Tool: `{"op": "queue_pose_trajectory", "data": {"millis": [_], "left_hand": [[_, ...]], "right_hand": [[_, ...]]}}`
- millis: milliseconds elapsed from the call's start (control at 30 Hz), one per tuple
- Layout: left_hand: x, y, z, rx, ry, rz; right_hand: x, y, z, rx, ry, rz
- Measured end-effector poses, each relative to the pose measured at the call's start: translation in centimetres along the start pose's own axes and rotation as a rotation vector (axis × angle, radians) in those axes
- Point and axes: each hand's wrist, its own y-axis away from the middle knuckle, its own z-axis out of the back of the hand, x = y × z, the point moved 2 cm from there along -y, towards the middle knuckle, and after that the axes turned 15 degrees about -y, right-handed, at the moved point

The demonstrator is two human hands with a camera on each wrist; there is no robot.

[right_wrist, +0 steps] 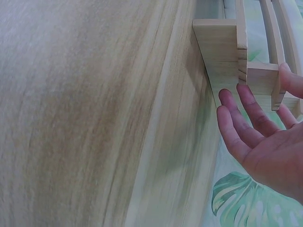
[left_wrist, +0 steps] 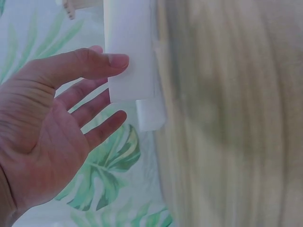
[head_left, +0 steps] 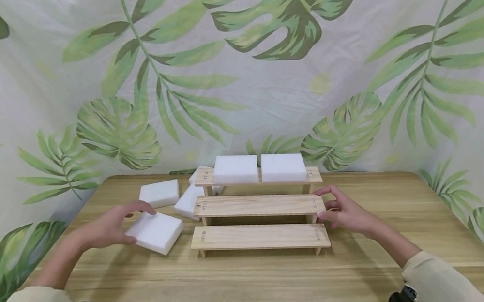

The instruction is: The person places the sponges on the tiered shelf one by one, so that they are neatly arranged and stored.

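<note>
My left hand (head_left: 108, 227) grips a white foam block (head_left: 155, 233) by its left side, thumb near, index finger over the far edge. In the left wrist view the thumb presses on the block (left_wrist: 130, 71) and the other fingers spread loosely. Whether the block is lifted is hard to tell. To its right stands a three-tier wooden rack (head_left: 259, 237). My right hand (head_left: 346, 210) is at the rack's right end, thumb and index finger at the middle board (head_left: 260, 204). In the right wrist view its fingers are spread and fairly straight beside the rack (right_wrist: 218, 40).
Two white foam blocks (head_left: 236, 168) sit side by side on the top board. Behind my left hand lies another block (head_left: 159, 194), and more blocks (head_left: 189, 202) lie partly hidden behind the rack's left end. A leaf-patterned cloth (head_left: 271, 90) hangs behind the wooden table (head_left: 255, 290).
</note>
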Motion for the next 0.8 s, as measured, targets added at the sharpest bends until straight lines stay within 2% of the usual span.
{"op": "queue_pose_trajectory", "data": {"millis": [133,267,533,800], "left_hand": [[0.1,0.1,1.1,-0.077,-0.043,-0.032],[0.1,-0.1,1.9,-0.119,-0.072,-0.034],[-0.4,-0.6,2.8,-0.162,-0.093,-0.032],[-1.6,-1.2,3.8,-0.182,-0.052,-0.035]], "right_hand": [[0.1,0.0,0.0,0.001,0.004,-0.002],[0.1,0.0,0.0,0.000,0.003,-0.005],[0.1,0.1,-0.1,0.002,-0.005,-0.006],[0.1,0.1,0.0,-0.002,-0.008,-0.004]]}}
